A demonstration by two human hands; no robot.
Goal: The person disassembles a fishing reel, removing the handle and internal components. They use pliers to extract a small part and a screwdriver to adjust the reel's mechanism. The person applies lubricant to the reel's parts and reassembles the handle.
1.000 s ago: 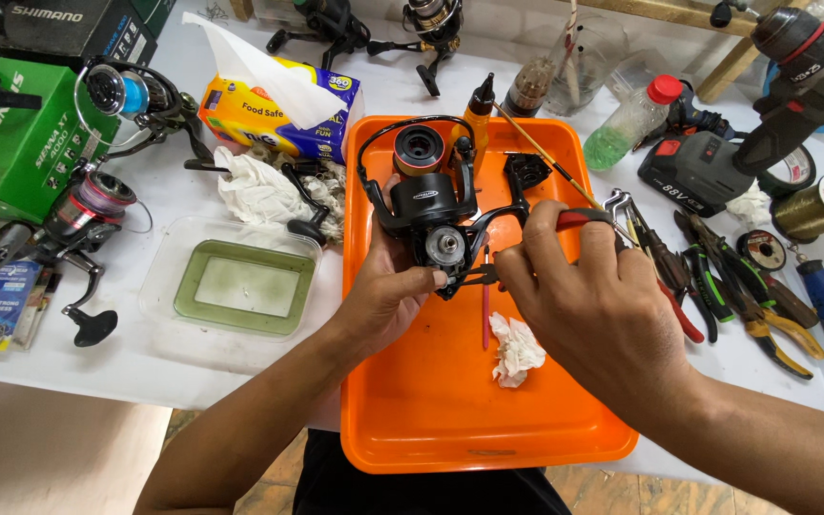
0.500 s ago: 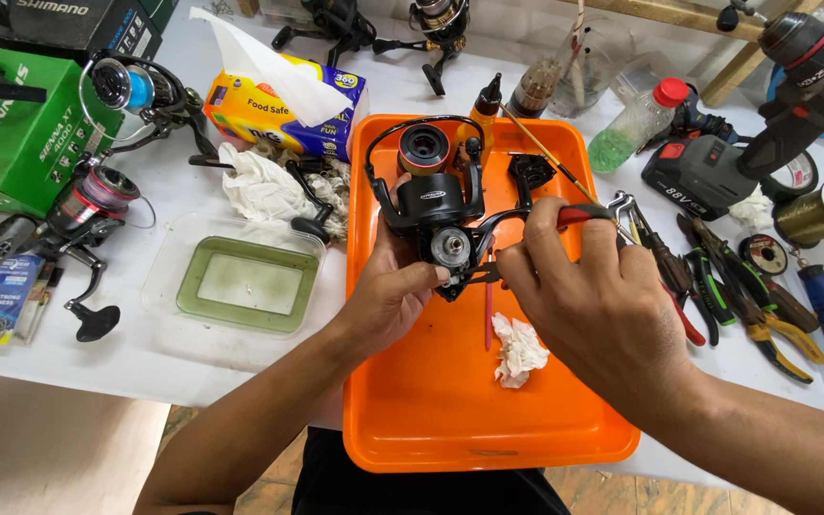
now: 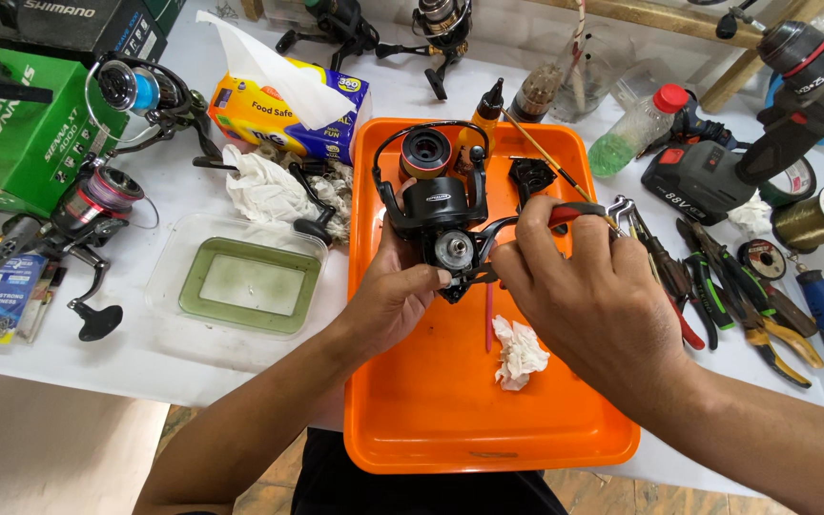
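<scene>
A black spinning fishing reel (image 3: 436, 215) with an orange-rimmed spool is held just over an orange tray (image 3: 450, 420). My left hand (image 3: 388, 300) grips the reel's body from the left and underneath. My right hand (image 3: 588, 296) holds a thin red-handled tool (image 3: 574, 212) whose tip points at the reel's open side near a round silver part. A crumpled white tissue (image 3: 519, 351) and a thin red stick lie in the tray below the reel. A small black reel part (image 3: 529, 177) rests in the tray's far right corner.
Pliers and cutters (image 3: 727, 296) lie right of the tray, with a cordless drill (image 3: 765, 114) behind. A clear tub with green liquid (image 3: 240, 284), white rags, a tissue pack (image 3: 283, 110), other reels (image 3: 88, 205) and a green box (image 3: 21, 124) sit left. Small oil bottle (image 3: 488, 105) at tray's back.
The reel and both hands stay in about the same place over the tray; only small shifts of the tool and fingers are visible.
</scene>
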